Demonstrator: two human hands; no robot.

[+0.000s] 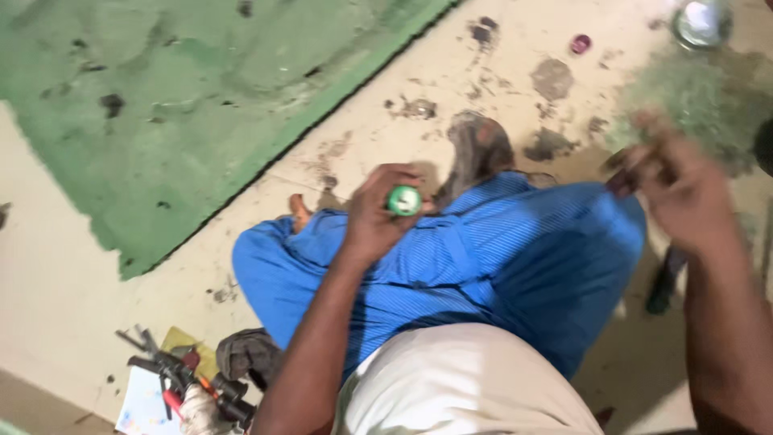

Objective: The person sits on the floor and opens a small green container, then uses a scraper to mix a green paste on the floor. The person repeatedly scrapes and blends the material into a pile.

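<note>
I sit cross-legged on a stained floor in blue striped trousers. My left hand is curled around a small round green object with a white centre, held above my left knee. My right hand is blurred with motion at the right, above my right knee. Its fingers are closed on a small dark object that I cannot make out.
A pile of hand tools with red and black handles lies on paper at the lower left, beside a dark rag. A green painted wall fills the upper left. A small pink cap and a shiny round lid lie far ahead. A dark tool lies by my right knee.
</note>
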